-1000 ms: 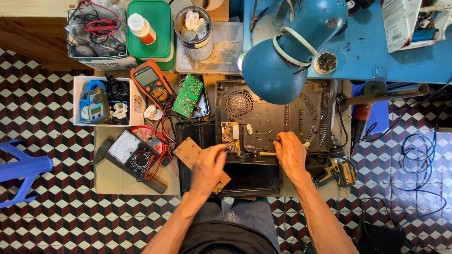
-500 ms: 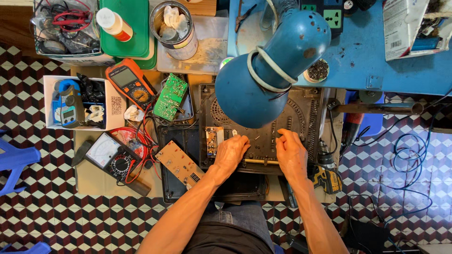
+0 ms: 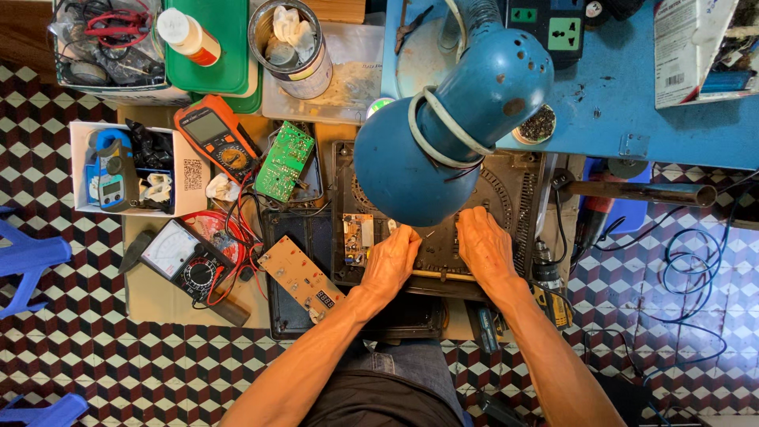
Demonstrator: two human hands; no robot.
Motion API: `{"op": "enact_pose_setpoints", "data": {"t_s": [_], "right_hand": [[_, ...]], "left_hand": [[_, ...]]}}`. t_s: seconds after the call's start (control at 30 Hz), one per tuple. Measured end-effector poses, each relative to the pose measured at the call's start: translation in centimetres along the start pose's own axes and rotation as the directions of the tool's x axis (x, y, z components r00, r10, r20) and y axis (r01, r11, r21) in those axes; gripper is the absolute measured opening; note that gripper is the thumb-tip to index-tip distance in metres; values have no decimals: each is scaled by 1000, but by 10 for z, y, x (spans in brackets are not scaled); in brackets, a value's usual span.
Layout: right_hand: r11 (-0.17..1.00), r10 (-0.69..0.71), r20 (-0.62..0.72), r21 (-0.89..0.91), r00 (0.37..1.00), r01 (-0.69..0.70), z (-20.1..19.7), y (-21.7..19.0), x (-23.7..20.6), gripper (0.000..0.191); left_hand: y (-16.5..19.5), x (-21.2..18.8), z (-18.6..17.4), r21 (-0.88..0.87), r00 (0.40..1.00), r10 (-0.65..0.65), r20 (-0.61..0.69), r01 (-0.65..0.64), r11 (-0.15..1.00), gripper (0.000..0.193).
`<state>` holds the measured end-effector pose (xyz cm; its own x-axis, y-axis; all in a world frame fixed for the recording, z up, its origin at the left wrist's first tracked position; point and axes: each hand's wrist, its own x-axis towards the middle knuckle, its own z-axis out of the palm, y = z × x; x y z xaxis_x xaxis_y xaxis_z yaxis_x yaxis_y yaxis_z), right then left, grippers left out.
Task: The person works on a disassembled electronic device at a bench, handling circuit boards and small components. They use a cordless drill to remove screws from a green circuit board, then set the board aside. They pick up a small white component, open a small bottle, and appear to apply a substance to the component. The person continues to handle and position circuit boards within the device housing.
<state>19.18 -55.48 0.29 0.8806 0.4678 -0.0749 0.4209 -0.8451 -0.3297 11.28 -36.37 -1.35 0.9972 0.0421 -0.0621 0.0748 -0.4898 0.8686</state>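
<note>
The blue lamp (image 3: 443,142) hangs low over the work and hides much of the open black appliance case (image 3: 514,205) (its far half cannot be read at all). Contact could be made with the shade if either hand is lifted, and the light and view would be knocked off.

The case is laid flat on the low bench, just in front of the person's knees. Both hands are rested on its near edge: the left hand (image 3: 391,261) is laid fingers-down beside the small board (image 3: 357,237) inside the case, the right hand (image 3: 484,247) is pressed flat near the vent slots. Nothing is seen gripped in either; whether a small part is pinched under the left fingertips cannot be told.

The case could be slid off its base if it is pushed unevenly. The loose tan board (image 3: 302,277) to the left is perched on the lid edge and could be elbowed off. Red meter leads (image 3: 229,237) are tangled close by and could be snagged by the left wrist.
</note>
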Motion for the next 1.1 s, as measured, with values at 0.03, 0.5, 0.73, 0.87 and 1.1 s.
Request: {"op": "enact_pose_setpoints", "data": {"t_s": [0.03, 0.5, 0.73, 0.87, 1.1], "right_hand": [[978, 128, 10, 163, 992, -128, 0, 2, -2, 10], [806, 445, -22, 447, 895, -389, -3, -14, -50, 16], [960, 179, -75, 233, 981, -157, 2, -29, -39, 6], [994, 91, -23, 61, 996, -90, 13, -23, -34, 7], [977, 110, 20, 182, 994, -112, -5, -24, -26, 6]], "left_hand": [[3, 2, 3, -31, 999, -46, -8, 45, 998, 11], [5, 22, 24, 56, 981, -189, 47, 186, 981, 8], [-16, -37, -15, -685, 787, -574, 225, 547, 481, 20], [-21, -72, -37, -761, 724, -621, 300, 574, 301, 23], [-24, -75, -36, -831, 760, -479, 440, 546, 103, 44]]}}
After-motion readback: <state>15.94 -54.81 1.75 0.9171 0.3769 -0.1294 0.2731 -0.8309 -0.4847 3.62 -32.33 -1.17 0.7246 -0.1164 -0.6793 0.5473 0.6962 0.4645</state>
